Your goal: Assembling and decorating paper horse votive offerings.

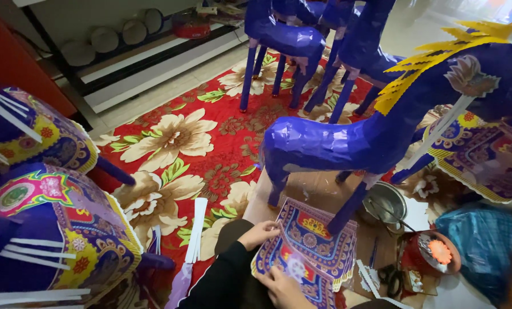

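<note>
While both hands, left hand [260, 233], right hand [283, 286], grip patterned paper sheets [310, 243], blue paper horse [353, 137] just beyond

blue crinkled plastic bag [480, 243] – lower right, beside the red container, shiny teal-blue, bulging | small round red container [430, 256] – just left of the bag, near the scissors, red wall, silvery top with an orange patch | labels, signs, screens – none visible
</note>
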